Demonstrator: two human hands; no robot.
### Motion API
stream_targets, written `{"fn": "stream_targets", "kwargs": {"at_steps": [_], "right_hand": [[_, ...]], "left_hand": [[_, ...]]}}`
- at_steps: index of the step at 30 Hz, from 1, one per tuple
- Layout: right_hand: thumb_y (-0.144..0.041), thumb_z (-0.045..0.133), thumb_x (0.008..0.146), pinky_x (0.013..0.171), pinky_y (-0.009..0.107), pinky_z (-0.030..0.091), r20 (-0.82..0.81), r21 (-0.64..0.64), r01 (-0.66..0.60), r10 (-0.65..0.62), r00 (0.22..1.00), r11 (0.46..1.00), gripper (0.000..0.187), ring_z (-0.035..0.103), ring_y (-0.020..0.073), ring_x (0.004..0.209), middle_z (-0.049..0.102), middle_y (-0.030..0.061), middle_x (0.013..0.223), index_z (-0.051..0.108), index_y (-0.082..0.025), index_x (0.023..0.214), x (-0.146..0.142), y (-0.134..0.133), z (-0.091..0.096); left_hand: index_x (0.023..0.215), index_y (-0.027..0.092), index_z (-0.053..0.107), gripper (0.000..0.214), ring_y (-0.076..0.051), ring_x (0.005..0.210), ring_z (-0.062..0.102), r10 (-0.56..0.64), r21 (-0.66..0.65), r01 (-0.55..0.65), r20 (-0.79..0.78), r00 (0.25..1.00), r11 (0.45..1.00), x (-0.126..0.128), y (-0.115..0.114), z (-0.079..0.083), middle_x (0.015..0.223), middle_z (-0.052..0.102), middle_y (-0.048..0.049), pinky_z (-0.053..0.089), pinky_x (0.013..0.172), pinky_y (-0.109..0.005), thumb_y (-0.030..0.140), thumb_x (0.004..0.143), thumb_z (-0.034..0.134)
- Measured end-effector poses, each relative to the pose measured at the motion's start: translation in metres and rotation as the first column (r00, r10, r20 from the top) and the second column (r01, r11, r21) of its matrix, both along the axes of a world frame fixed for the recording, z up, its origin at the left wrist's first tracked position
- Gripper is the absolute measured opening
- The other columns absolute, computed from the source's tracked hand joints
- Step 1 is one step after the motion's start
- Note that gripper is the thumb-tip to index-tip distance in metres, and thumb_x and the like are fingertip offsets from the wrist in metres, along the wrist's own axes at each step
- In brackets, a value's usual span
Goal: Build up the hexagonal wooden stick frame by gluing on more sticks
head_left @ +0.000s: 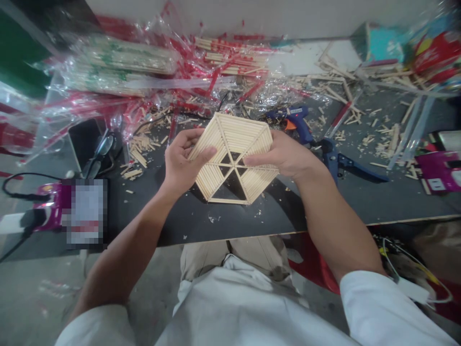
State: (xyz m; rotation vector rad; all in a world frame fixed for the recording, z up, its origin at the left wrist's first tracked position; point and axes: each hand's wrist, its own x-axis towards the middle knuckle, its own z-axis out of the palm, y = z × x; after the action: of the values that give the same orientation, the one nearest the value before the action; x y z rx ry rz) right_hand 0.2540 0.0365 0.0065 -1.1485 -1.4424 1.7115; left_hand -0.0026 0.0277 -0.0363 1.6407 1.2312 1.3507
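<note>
Both hands grip a hexagon of wooden sticks above the counter (pixel 252 211). The left hand (pixel 183 161) clasps the hexagon (pixel 234 158) at its left edge, the right hand (pixel 284 154) at its right. A blue glue gun (pixel 295 120) lies just behind.

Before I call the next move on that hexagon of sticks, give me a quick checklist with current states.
1. Grip of the left hand on the stick hexagon, left edge: ok.
2. Grip of the right hand on its right edge: ok.
3. All six wedges filled with sticks: not ok; the lower wedge is open and gaps remain around the centre.
4. The glue gun in sight, lying on the table behind the hexagon: ok.
5. Glue gun hot: cannot tell.
6. The blue-handled cutter lying free on the right: ok.
</note>
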Motion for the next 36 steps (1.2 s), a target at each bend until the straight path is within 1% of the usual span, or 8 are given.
{"fn": "stream_targets", "kwargs": {"at_steps": [5, 9, 12, 14, 18, 22, 28, 36], "right_hand": [[-0.057, 0.097, 0.061, 0.090, 0.051, 0.065, -0.026, -0.071, -0.013, 0.011, 1.000, 0.997, 0.060, 0.077, 0.0338, 0.102, 0.081, 0.0105, 0.111, 0.079, -0.022, 0.106, 0.005, 0.000, -0.004], [-0.085, 0.068, 0.078, 0.073, 0.040, 0.067, -0.006, -0.094, -0.039, 0.039, 0.999, 0.995, 0.065, 0.079, 0.0274, 0.087, 0.082, 0.0087, 0.097, 0.078, -0.023, 0.094, 0.011, 0.004, -0.012], [-0.090, 0.041, 0.090, 0.065, 0.036, 0.063, 0.122, 0.010, 0.136, -0.137, 0.983, 0.991, 0.073, 0.080, 0.0249, 0.084, 0.081, 0.0049, 0.090, 0.076, -0.026, 0.090, 0.014, 0.012, -0.023], [-0.089, 0.036, 0.093, 0.063, 0.036, 0.059, 0.150, 0.119, 0.271, -0.287, 0.946, 0.955, 0.073, 0.079, 0.0235, 0.081, 0.079, 0.0034, 0.086, 0.074, -0.026, 0.088, 0.015, 0.018, -0.030], [-0.080, 0.062, 0.088, 0.059, 0.037, 0.061, 0.049, 0.092, 0.315, -0.320, 0.946, 0.945, 0.057, 0.076, 0.0232, 0.075, 0.076, 0.0054, 0.081, 0.070, -0.024, 0.086, 0.015, 0.023, -0.034], [-0.052, 0.094, 0.070, 0.058, 0.031, 0.060, -0.073, 0.174, 0.388, -0.381, 0.922, 0.905, 0.041, 0.069, 0.0167, 0.068, 0.071, 0.0014, 0.078, 0.069, -0.024, 0.087, 0.014, 0.025, -0.033], [-0.044, 0.091, 0.074, 0.069, 0.033, 0.061, -0.075, 0.405, 0.422, -0.430, 0.900, 0.811, 0.029, 0.066, 0.0144, 0.071, 0.068, 0.0000, 0.077, 0.072, -0.025, 0.084, 0.013, 0.030, -0.040], [-0.051, 0.093, 0.070, 0.076, 0.037, 0.063, -0.149, 0.520, 0.489, -0.489, 0.859, 0.701, 0.033, 0.069, 0.0160, 0.075, 0.071, -0.0019, 0.080, 0.074, -0.028, 0.083, 0.010, 0.031, -0.038]], "left_hand": [[0.117, 0.021, 0.067, 0.052, -0.018, 0.090, 0.076, -0.002, 0.022, 0.003, -0.021, 1.000, 1.000, -0.002, -0.001, 0.000, 0.103, 0.078, -0.0051, 0.064, 0.071, -0.025, 0.054, 0.081, 0.085], [0.115, 0.021, 0.069, 0.056, -0.017, 0.085, 0.076, -0.001, 0.020, 0.001, 0.004, 1.000, 1.000, -0.003, 0.000, 0.001, 0.099, 0.078, -0.0046, 0.064, 0.068, -0.025, 0.057, 0.077, 0.088], [0.113, 0.021, 0.069, 0.057, -0.015, 0.082, 0.074, -0.005, 0.028, 0.004, 0.023, 1.000, 1.000, -0.004, 0.001, 0.002, 0.097, 0.078, -0.0040, 0.063, 0.067, -0.025, 0.060, 0.076, 0.088], [0.113, 0.022, 0.070, 0.056, -0.016, 0.082, 0.074, -0.017, 0.040, 0.015, 0.044, 0.999, 0.999, -0.004, 0.001, 0.003, 0.098, 0.078, -0.0042, 0.064, 0.068, -0.026, 0.060, 0.075, 0.089], [0.112, 0.022, 0.070, 0.056, -0.017, 0.085, 0.075, -0.029, 0.046, 0.027, 0.065, 0.997, 0.999, -0.004, 0.002, 0.004, 0.102, 0.079, -0.0050, 0.065, 0.072, -0.028, 0.060, 0.075, 0.089], [0.111, 0.022, 0.070, 0.058, -0.018, 0.087, 0.076, -0.029, 0.007, 0.029, 0.093, 0.995, 1.000, -0.005, 0.003, 0.003, 0.104, 0.079, -0.0059, 0.066, 0.074, -0.029, 0.061, 0.073, 0.090], [0.113, 0.021, 0.070, 0.058, -0.020, 0.091, 0.078, -0.045, -0.057, 0.052, 0.118, 0.992, 0.997, -0.008, 0.007, -0.002, 0.104, 0.080, -0.0066, 0.067, 0.077, -0.031, 0.058, 0.073, 0.091], [0.110, 0.021, 0.071, 0.058, -0.019, 0.092, 0.077, -0.030, -0.115, 0.050, 0.167, 0.985, 0.992, -0.008, 0.008, 0.001, 0.105, 0.079, -0.0064, 0.066, 0.079, -0.031, 0.056, 0.069, 0.094]]}}
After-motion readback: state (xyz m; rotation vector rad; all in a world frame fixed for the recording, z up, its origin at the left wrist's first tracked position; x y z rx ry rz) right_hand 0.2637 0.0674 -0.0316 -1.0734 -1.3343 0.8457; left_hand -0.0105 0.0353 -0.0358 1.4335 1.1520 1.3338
